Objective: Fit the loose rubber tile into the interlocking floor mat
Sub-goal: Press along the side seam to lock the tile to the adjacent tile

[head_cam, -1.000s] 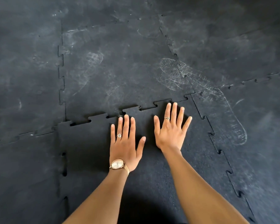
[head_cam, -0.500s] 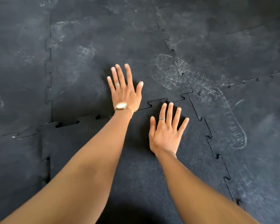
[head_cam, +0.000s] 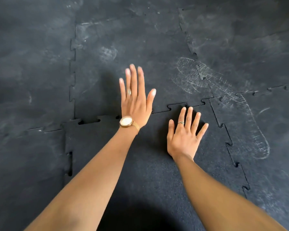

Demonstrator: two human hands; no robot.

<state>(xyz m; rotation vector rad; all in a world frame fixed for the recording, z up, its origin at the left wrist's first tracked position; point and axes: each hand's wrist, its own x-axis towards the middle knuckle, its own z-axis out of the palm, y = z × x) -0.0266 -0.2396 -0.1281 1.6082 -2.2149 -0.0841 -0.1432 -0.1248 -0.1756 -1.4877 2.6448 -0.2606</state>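
The loose black rubber tile (head_cam: 148,164) lies under my arms, its toothed edges set into the surrounding floor mat (head_cam: 140,47). Small gaps show along its far seam at the left and along its left and right seams. My left hand (head_cam: 135,100), with a gold watch on the wrist, is flat and open with fingers together, crossing the far seam onto the neighbouring tile; it looks slightly blurred. My right hand (head_cam: 185,135) lies flat with fingers spread on the loose tile near its far right corner. Neither hand holds anything.
Dark interlocking tiles cover the whole floor in view. A dusty white shoe print (head_cam: 223,104) crosses the seams to the right of my right hand, and a fainter print (head_cam: 108,53) marks the tile ahead.
My left hand has left the loose tile and reached forward over the far seam onto the tile beyond. My right hand has stayed flat in about the same spot.
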